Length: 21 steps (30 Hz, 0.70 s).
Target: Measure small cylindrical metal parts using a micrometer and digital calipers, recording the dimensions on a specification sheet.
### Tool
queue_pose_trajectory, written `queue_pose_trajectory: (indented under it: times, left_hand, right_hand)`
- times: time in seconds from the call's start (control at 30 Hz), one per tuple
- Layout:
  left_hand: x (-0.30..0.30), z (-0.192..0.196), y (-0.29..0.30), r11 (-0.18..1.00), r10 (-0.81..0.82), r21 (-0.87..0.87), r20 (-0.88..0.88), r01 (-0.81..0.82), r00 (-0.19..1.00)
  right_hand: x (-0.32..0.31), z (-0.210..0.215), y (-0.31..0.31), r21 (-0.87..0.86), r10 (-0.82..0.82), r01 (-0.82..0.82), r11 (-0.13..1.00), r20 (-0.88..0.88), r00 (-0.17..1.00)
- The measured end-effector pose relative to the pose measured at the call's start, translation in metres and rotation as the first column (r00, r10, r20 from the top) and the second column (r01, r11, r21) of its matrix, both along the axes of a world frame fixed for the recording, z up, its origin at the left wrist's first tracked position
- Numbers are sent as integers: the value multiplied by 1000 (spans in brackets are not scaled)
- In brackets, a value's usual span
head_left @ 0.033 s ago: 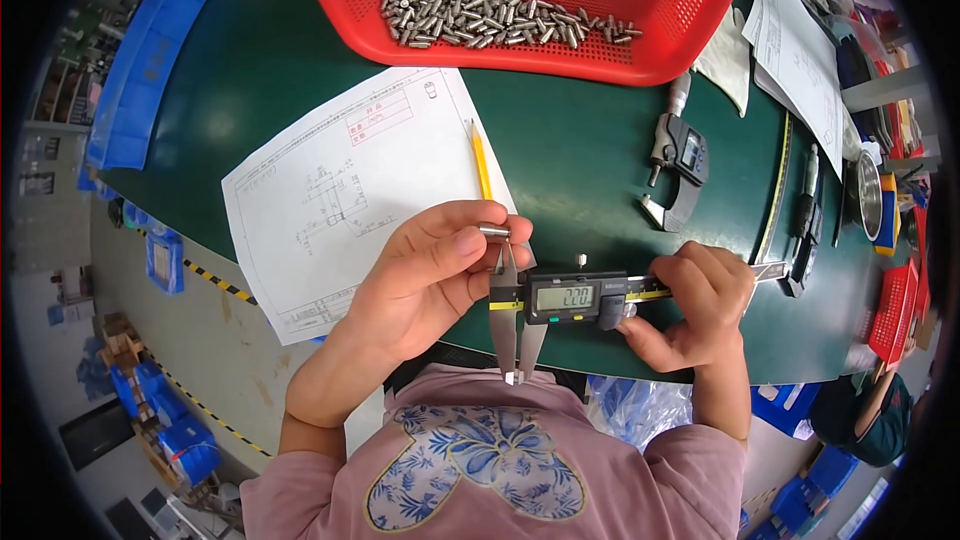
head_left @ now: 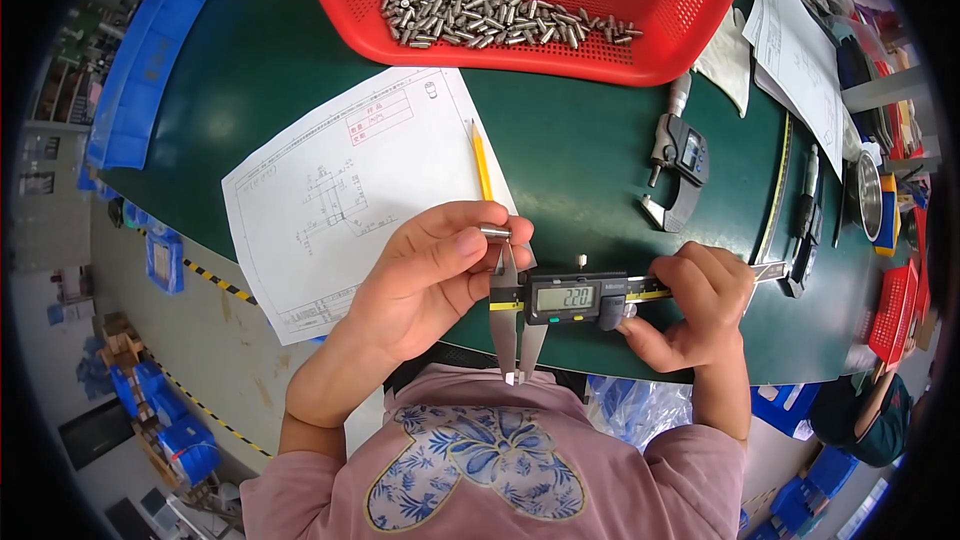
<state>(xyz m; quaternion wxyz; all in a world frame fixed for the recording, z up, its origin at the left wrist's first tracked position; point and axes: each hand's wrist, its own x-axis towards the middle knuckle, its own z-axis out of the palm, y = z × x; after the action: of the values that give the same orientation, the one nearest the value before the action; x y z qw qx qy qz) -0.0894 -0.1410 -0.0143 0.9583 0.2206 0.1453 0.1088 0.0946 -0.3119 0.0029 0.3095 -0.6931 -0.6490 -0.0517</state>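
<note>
My left hand (head_left: 445, 260) pinches a small metal pin (head_left: 494, 231) between thumb and fingers, with its end at the small upper jaws of a digital caliper (head_left: 565, 298). My right hand (head_left: 695, 305) grips the caliper's beam, thumb near the slide. The caliper lies level, its display facing up and its long lower jaws (head_left: 515, 350) pointing toward my body, slightly apart. Under my left hand lies a drawing sheet (head_left: 290, 200) with a yellow pencil (head_left: 482, 162) on its right edge. Whether the jaw tips sit inside the pin or against it, I cannot tell.
A red perforated basket (head_left: 620, 65) at the far side holds many similar metal pins (head_left: 480, 20) and a paper. Right of centre lies a digital micrometer (head_left: 680, 160); another micrometer (head_left: 805, 225) is farther right. A blue tray (head_left: 150, 70) stands at left. Another person (head_left: 865, 410) is at lower right.
</note>
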Motion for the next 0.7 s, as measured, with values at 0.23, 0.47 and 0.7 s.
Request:
queue_pose_trajectory:
  times: [0.23, 0.47, 0.7]
  left_hand:
    - [-1, -3, 0, 1000, -3, -10, 6, 3, 1000]
    - [-2, -3, -1, 999, -11, -36, 25, 12, 1000]
    - [0, -4, -2, 998, -17, -53, 26, 19, 1000]
  right_hand:
    - [0, -2, 1, 6, 14, -14, 1000, -21, 1000]
    - [0, -3, 2, 16, 31, -30, 999, -36, 999]
    - [-1, -3, 0, 24, 14, -14, 1000, -19, 1000]
